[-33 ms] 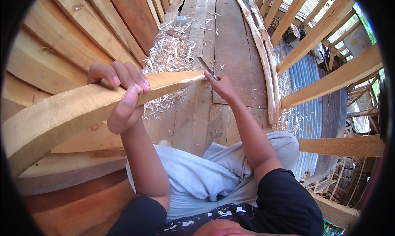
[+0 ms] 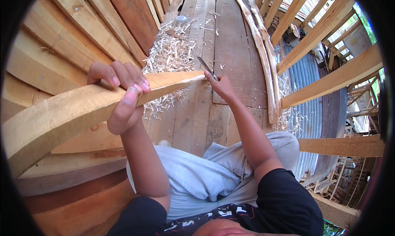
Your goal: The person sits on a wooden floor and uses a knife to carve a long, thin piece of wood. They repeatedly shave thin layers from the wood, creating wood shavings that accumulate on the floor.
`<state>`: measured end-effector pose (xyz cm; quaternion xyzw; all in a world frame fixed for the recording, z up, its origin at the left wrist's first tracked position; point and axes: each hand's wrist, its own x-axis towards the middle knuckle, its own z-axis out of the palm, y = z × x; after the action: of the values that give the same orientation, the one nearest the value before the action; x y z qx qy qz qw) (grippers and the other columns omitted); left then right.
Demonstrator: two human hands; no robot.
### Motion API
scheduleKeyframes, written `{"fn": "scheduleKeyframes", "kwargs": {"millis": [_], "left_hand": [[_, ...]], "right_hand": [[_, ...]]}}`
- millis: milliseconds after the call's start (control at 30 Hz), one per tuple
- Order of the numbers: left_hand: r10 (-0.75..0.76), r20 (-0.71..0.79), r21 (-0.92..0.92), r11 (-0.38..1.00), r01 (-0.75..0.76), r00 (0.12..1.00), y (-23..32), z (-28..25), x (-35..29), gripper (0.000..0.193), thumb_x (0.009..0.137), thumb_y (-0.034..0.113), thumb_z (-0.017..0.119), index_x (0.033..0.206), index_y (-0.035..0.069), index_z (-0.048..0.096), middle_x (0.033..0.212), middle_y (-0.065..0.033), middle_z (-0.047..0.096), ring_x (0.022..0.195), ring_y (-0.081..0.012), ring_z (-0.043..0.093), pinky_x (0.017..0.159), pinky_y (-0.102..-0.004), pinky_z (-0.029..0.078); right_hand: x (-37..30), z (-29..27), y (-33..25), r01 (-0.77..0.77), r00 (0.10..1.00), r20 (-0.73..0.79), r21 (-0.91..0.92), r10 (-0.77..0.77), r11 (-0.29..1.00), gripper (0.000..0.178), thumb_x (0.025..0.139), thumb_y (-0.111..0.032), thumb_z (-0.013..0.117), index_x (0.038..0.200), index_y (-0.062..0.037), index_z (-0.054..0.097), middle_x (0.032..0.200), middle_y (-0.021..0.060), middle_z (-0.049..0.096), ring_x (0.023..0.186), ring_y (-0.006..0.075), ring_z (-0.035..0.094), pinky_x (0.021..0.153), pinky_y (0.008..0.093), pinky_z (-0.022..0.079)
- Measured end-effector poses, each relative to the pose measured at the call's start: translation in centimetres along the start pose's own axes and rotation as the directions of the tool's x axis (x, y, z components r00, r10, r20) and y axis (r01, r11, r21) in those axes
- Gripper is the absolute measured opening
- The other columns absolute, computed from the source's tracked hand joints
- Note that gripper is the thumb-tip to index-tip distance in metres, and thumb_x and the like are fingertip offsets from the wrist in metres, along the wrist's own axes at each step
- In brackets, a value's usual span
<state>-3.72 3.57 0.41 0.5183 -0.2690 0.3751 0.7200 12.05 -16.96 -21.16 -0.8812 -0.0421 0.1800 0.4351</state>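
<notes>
Underneath, we have a plank floor (image 2: 232,46). Above it our squared wooden beam (image 2: 82,102) runs in from the left, narrowing towards a pale end beside our right hand (image 2: 222,88). Two long wooden strips (image 2: 263,59) lie along the floor's right side, and curled shavings (image 2: 170,48) heap beyond the beam. Our left hand (image 2: 125,106) grips the beam, fingers over its top and thumb against the near side. Our right hand closes around a slim knife (image 2: 203,65), its blade angled away from us.
</notes>
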Motion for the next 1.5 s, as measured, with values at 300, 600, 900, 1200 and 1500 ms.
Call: {"fn": "scheduleKeyframes", "kwargs": {"millis": [300,600,900,1200,1500], "left_hand": [[-0.027,0.035,0.049,0.998,0.025,0.999,0.2,-0.1,-0.1,0.025,0.072,0.004,0.057,0.093,0.009,0.044,0.071,-0.0071,0.054,0.064,-0.0181,0.053,0.067,-0.0301,0.044],[-0.027,0.028,0.068,0.997,0.025,0.999,0.1,-0.2,-0.1,0.024,0.073,0.007,0.057,0.093,0.01,0.044,0.07,-0.0069,0.053,0.064,-0.0178,0.053,0.067,-0.0304,0.043],[-0.022,-0.008,-0.007,1.0,0.022,1.0,0.0,0.1,0.1,0.03,0.069,0.001,0.058,0.094,0.008,0.042,0.069,-0.0089,0.054,0.063,-0.0175,0.054,0.068,-0.0287,0.048],[-0.016,-0.009,0.016,1.0,0.016,1.0,0.2,0.1,0.1,0.03,0.069,0.001,0.058,0.093,0.008,0.042,0.069,-0.0092,0.054,0.063,-0.0177,0.054,0.068,-0.0281,0.048],[-0.015,-0.097,0.107,0.994,0.025,0.995,0.6,1.4,0.6,0.028,0.068,-0.001,0.054,0.091,0.006,0.04,0.064,-0.0095,0.05,0.06,-0.0189,0.052,0.064,-0.0296,0.049]], "right_hand": [[1.4,1.4,1.9,-0.192,0.981,0.007,0.034,0.192,0.981,0.065,0.094,-0.058,0.046,0.086,0.0013,0.072,0.073,0.0164,0.068,0.065,0.0289,0.065,0.063,0.0409,0.05],[2.1,0.1,1.6,-0.463,0.872,0.321,0.788,0.37,0.406,0.056,0.093,-0.067,0.037,0.065,-0.0183,0.033,0.049,-0.0063,0.023,0.038,0.0096,0.017,0.038,0.0298,0.013],[2.9,-2.4,3.0,-0.369,0.914,0.224,0.806,0.338,0.463,0.044,0.1,-0.051,0.038,0.082,-0.012,0.043,0.058,-0.0025,0.033,0.042,0.0089,0.027,0.04,0.0269,0.022],[1.8,-0.3,1.6,-0.147,0.983,-0.067,0.244,0.168,0.958,0.03,0.095,-0.02,0.045,0.108,0.0043,0.059,0.07,0.0113,0.059,0.049,0.0185,0.058,0.042,0.0347,0.044],[2.4,-1.9,4.9,-0.136,0.923,-0.385,-0.273,0.021,0.952,0.027,0.084,-0.011,0.056,0.099,0.0106,0.063,0.099,0.0336,0.066,0.097,0.0422,0.067,0.083,0.0456,0.055]]}}
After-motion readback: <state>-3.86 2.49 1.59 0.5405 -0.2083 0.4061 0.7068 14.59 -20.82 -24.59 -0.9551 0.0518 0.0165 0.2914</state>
